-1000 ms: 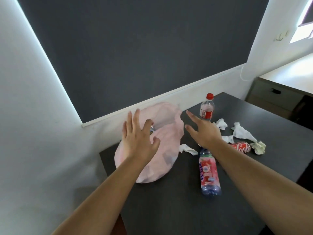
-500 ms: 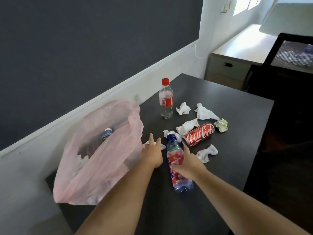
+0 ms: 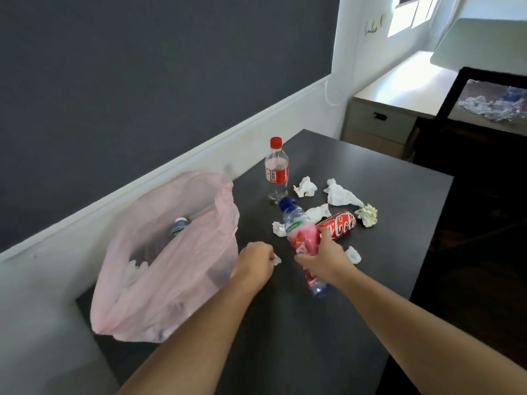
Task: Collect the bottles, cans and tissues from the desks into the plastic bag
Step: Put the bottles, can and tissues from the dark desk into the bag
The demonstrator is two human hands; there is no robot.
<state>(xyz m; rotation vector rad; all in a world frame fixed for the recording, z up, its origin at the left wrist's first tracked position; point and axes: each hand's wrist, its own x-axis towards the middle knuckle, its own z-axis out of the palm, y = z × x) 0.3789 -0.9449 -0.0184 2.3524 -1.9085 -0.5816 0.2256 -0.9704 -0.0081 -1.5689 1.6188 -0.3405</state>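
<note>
A pink plastic bag (image 3: 171, 252) lies open on the dark desk (image 3: 385, 223), with a bottle (image 3: 179, 227) and tissues inside. My right hand (image 3: 322, 259) grips a blue-capped bottle with a pink label (image 3: 301, 236), lifted off the desk and tilted. My left hand (image 3: 255, 262) pinches a small white tissue (image 3: 276, 260) beside the bag. A red cola can (image 3: 339, 226) lies on its side behind the held bottle. A red-capped bottle (image 3: 276, 169) stands upright further back. Several crumpled tissues (image 3: 340, 195) lie around the can.
The desk meets a white wall ledge (image 3: 199, 155) on the left and drops off at its right edge. A light cabinet with drawers (image 3: 379, 121) stands behind it, and a black chair back (image 3: 484, 109) is at the far right.
My right hand has lifted the pink-labelled bottle off the desk and tilted it up. My left hand has closed its fingers on the small tissue.
</note>
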